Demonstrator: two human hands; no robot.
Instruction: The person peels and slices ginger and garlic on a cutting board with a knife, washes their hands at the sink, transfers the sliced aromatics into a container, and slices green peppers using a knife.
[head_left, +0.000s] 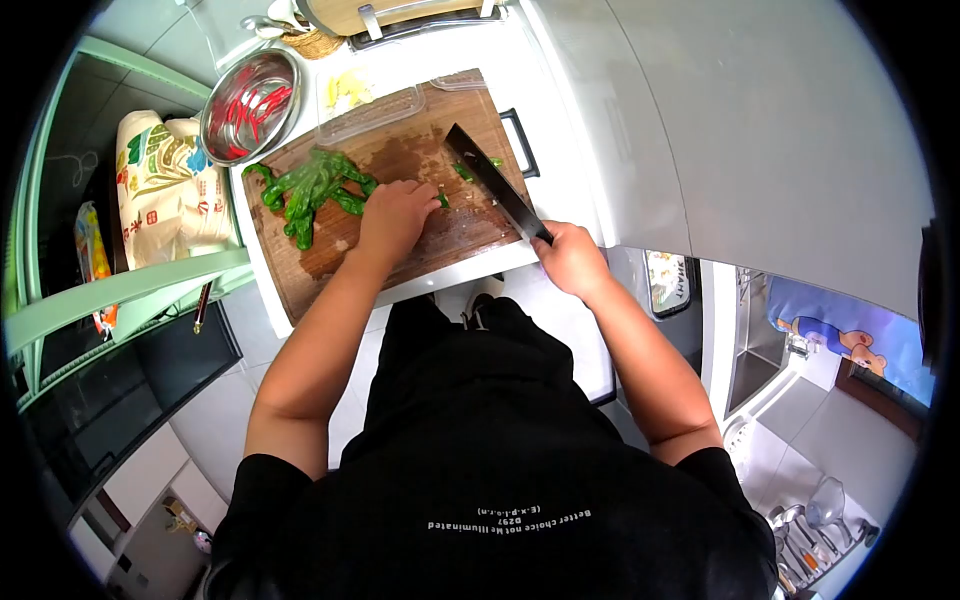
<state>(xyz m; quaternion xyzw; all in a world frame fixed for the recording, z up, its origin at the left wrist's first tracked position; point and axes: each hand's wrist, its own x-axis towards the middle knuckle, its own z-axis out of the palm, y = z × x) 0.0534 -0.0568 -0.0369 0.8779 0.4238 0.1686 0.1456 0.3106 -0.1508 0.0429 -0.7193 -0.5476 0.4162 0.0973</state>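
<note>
A wooden cutting board [400, 245] lies on the white counter. Green peppers [312, 190] are heaped on its left part. My left hand [398, 215] rests on the board beside the heap, fingers together over a green pepper whose end [442, 201] shows at the fingertips. My right hand [572, 258] is closed round the handle of a cleaver [495, 185] at the board's right edge. The dark blade points up and left across the board. Small green pieces [463, 171] lie next to the blade.
A metal bowl [207, 125] with red pepper strips stands behind the board at the left. Next to it is a clear container [350, 92] with pale yellow pieces. A basket of utensils [313, 43] sits at the back. A printed sack [170, 200] is on the left shelf.
</note>
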